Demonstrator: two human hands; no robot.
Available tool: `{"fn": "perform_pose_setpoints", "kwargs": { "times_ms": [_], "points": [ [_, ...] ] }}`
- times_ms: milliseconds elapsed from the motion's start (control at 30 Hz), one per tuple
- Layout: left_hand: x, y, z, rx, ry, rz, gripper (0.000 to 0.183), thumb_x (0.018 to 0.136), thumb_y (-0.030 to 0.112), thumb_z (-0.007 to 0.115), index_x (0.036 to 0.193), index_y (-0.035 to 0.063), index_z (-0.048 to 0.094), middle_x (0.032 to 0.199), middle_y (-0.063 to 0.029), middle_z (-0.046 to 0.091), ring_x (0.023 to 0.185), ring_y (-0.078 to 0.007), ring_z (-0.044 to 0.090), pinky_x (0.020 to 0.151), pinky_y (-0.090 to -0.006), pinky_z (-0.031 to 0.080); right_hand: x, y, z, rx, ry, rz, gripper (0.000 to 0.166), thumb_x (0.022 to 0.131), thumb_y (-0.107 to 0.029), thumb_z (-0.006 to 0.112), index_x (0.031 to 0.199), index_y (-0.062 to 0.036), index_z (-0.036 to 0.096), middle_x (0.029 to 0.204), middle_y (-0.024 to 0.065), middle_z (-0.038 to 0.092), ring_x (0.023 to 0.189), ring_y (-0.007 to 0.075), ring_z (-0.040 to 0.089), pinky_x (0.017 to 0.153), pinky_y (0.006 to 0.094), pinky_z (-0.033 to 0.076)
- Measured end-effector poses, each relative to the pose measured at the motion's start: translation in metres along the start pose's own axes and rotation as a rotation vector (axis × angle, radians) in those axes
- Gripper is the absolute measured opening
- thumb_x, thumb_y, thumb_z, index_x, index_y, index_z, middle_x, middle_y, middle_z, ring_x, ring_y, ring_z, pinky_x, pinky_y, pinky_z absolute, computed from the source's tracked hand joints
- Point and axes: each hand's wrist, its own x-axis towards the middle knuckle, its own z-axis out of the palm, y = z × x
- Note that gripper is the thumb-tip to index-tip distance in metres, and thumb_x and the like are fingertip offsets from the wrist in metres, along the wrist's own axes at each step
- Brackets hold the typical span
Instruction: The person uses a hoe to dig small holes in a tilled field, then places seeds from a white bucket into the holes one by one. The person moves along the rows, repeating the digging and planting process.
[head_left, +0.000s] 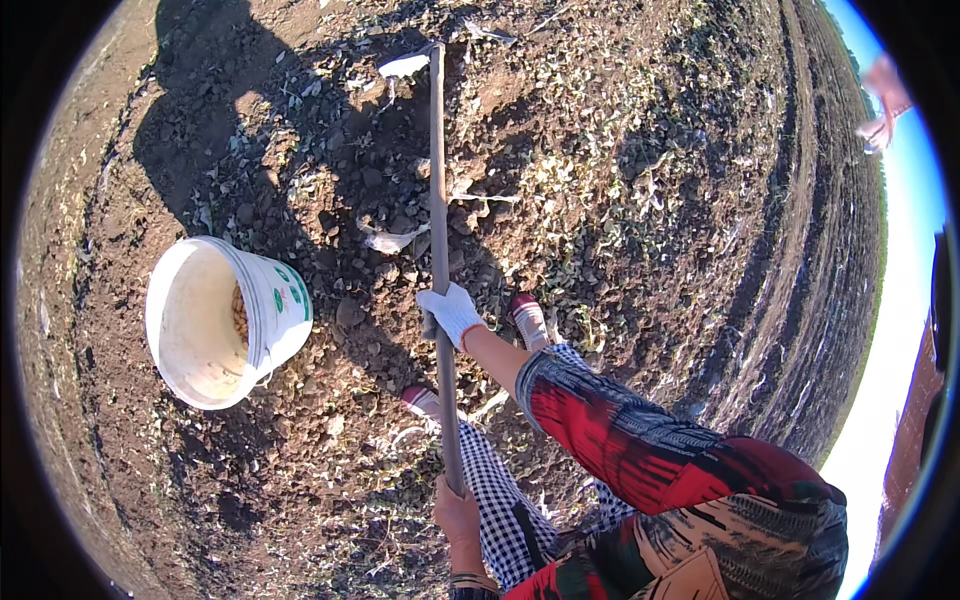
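Observation:
A hoe with a long wooden handle (439, 240) runs up the middle of the view, its bright blade (405, 66) at the top over shaded soil. My right hand (452, 313), in a white knitted glove, is closed around the handle about midway. Lower down, my bare left hand (457, 514) grips the handle's near end. To the left, a white plastic bucket (289, 319) with green print leans on the ground, its mouth facing left. Small tan pieces (239, 315), which look like unshelled peanuts, lie inside it.
My shoes (529, 319) stand on clumpy soil covered with dry leaves, right of the handle and beside it. Pale plant scraps (394, 240) lie near the handle. Furrows (795, 247) run along the right. A blurred pinkish thing (886, 101) shows against the sky.

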Motion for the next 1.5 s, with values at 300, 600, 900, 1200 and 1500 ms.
{"fn": "perform_pose_setpoints", "kwargs": {
  "times_ms": [300,600,900,1200,1500],
  "points": [
    [-0.174,-0.162,0.017,-0.433,-0.015,-0.093,0.053,0.085,0.021,0.067,0.134,0.0105,0.050,0.107,-0.0228,0.064,0.096,-0.0346,0.064,0.084,-0.0433,0.051,-0.146,0.112,-0.006,0.148,-0.230,0.203,0.024,0.087,-0.018,0.069,0.090,-0.0056,0.049,0.064,0.0025,0.054,0.052,0.0118,0.056,0.049,0.0297,0.053],
    [-0.121,-0.098,0.006,0.125,-0.296,-0.176,0.051,0.080,0.014,0.068,0.127,0.0108,0.049,0.107,-0.0204,0.060,0.092,-0.0360,0.063,0.076,-0.0456,0.050,-0.143,0.066,-0.053,0.187,-0.062,0.122,0.021,0.085,-0.015,0.068,0.088,-0.0054,0.049,0.062,0.0029,0.054,0.050,0.0128,0.055,0.048,0.0296,0.054],
    [0.043,0.109,-0.001,-0.001,-0.052,0.334,0.035,0.079,0.011,0.068,0.110,0.0064,0.052,0.083,-0.0191,0.067,0.072,-0.0381,0.066,0.064,-0.0465,0.052,-0.005,-0.124,-0.113,0.185,0.043,-0.435,0.019,0.084,-0.016,0.067,0.085,-0.0049,0.052,0.059,0.0035,0.051,0.045,0.0143,0.051,0.044,0.0297,0.047],
    [-0.023,0.064,-0.014,0.020,-0.288,0.177,0.032,0.085,0.019,0.063,0.107,0.0038,0.046,0.079,-0.0249,0.065,0.073,-0.0440,0.064,0.063,-0.0510,0.050,-0.043,-0.044,-0.108,0.124,0.183,-0.085,0.023,0.085,-0.017,0.066,0.071,-0.0052,0.051,0.056,0.0059,0.054,0.043,0.0163,0.053,0.042,0.0321,0.050],
    [-0.144,-0.074,-0.024,0.206,-0.326,0.014,0.034,0.081,0.020,0.066,0.109,0.0105,0.051,0.073,-0.0196,0.064,0.066,-0.0415,0.064,0.058,-0.0504,0.050,-0.160,0.088,-0.104,0.273,0.123,0.214,0.018,0.086,-0.014,0.066,0.085,-0.0041,0.051,0.061,0.0033,0.053,0.047,0.0150,0.053,0.045,0.0308,0.052]
  ]
}}
